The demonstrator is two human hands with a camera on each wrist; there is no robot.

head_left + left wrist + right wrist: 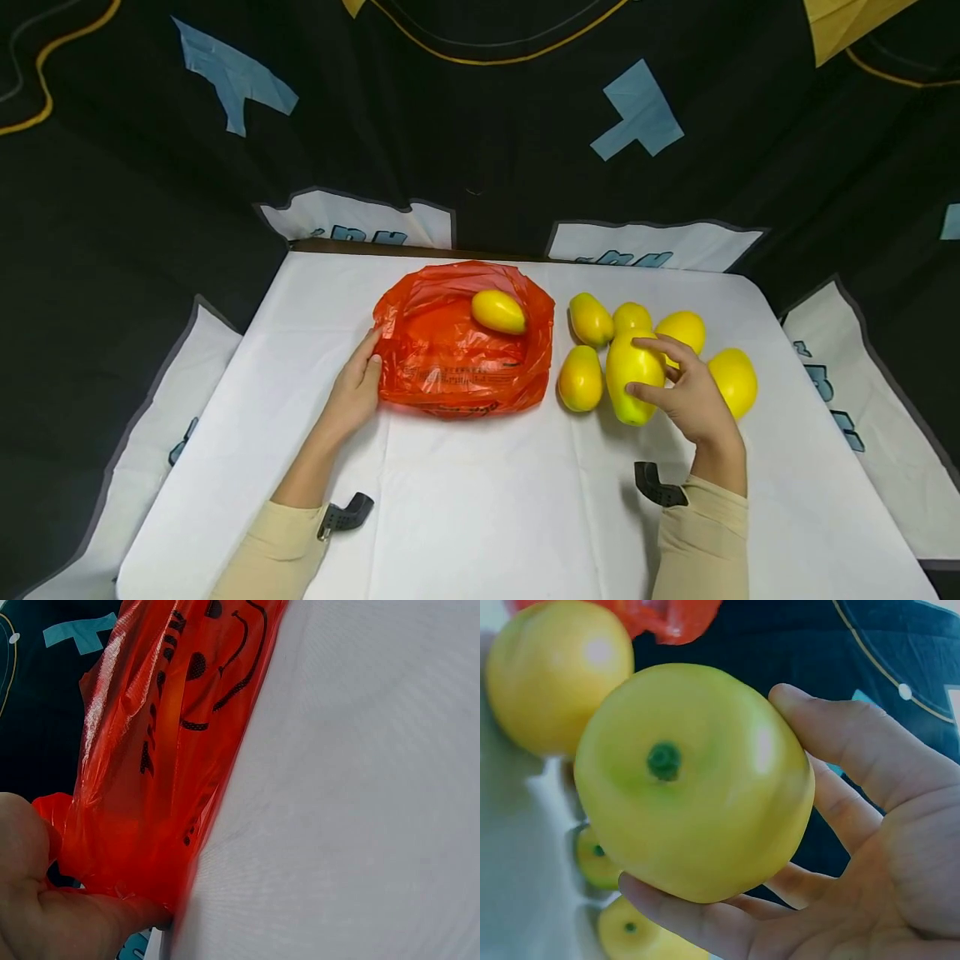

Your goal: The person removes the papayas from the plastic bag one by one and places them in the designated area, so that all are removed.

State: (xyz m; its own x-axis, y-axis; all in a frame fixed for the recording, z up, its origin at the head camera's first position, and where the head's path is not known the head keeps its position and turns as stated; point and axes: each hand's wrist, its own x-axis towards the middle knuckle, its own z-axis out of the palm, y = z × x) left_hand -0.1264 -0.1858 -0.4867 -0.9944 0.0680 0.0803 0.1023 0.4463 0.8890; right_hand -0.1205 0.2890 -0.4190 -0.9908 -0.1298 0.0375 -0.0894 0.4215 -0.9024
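Observation:
A red plastic bag (465,375) lies spread open on the table with one yellow mango (498,312) in its mouth. My left hand (356,383) grips the bag's left edge; in the left wrist view the thumb (97,919) presses against the crumpled red film. On the right, my right hand (693,392) holds a large yellow mango (632,375) between thumb and fingers, over the others. The right wrist view shows this mango's green stem end (664,761) facing the camera, with fingertips on opposite sides of it.
Several more yellow mangoes sit around the held one, among them one near the bag (581,379), one behind it (591,320) and one at far right (733,383). A white cloth (480,508) covers the table. Dark fabric (465,142) hangs behind.

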